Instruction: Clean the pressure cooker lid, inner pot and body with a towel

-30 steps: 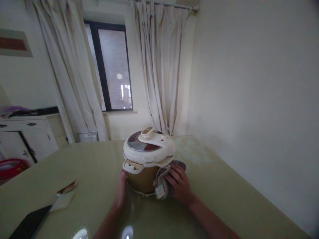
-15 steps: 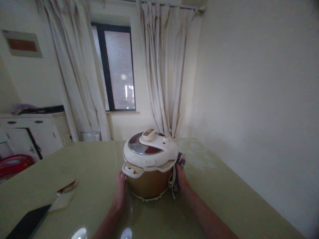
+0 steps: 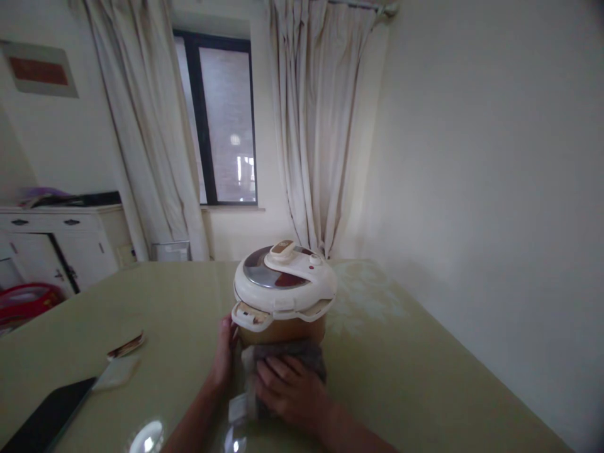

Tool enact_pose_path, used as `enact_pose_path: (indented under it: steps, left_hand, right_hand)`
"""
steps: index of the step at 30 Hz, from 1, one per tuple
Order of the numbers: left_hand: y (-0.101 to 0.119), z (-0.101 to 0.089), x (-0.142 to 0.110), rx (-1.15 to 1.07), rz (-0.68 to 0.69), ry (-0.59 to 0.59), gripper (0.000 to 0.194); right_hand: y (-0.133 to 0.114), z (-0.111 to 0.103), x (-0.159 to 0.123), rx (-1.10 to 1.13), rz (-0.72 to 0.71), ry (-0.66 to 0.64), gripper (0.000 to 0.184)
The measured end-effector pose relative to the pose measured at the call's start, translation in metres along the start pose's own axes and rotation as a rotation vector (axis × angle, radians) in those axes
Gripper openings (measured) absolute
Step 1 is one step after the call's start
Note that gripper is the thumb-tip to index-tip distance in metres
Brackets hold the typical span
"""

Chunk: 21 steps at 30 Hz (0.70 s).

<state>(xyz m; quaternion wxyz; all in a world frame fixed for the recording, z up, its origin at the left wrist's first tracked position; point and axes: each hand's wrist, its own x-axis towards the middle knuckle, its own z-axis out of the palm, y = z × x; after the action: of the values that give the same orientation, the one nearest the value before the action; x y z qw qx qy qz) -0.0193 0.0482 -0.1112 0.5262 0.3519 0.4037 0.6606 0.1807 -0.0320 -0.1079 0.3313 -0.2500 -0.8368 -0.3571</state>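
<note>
An electric pressure cooker (image 3: 278, 327) with a white lid and a gold-brown body stands upright on the pale green table (image 3: 401, 377). My left hand (image 3: 225, 352) rests against its left side, below the white side handle; the fingertips curl partly out of sight behind the body. Across the front of the body lies a dark, greyish cloth (image 3: 302, 352) with a pale edge. My right hand (image 3: 287, 384) presses this cloth to the cooker, fingers bent over it. The lower front of the body is hidden by cloth and hand.
A black flat object (image 3: 51, 415) lies at the table's left, with a small brown-and-white packet (image 3: 126, 346) near it. A white cabinet (image 3: 80, 239) and a red basin (image 3: 33, 302) stand beyond on the left. The wall (image 3: 495, 220) runs along the table's right edge.
My right hand has moved with the cloth from the cooker's right side round to its front. My left hand stays at the left side, and the cooker keeps its place.
</note>
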Motion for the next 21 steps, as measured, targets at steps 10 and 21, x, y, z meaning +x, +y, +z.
enact_pose_path:
  steps: [10,21]
  left_hand:
    - [0.005,-0.031,0.020,-0.022,-0.026,-0.018,0.083]
    - [-0.008,-0.021,0.024,0.004,-0.045,-0.083,0.080]
  right_hand:
    - [-0.004,0.013,0.065,0.015,-0.101,-0.090,0.032]
    - [0.094,-0.092,0.038,0.122,0.238,0.229,0.051]
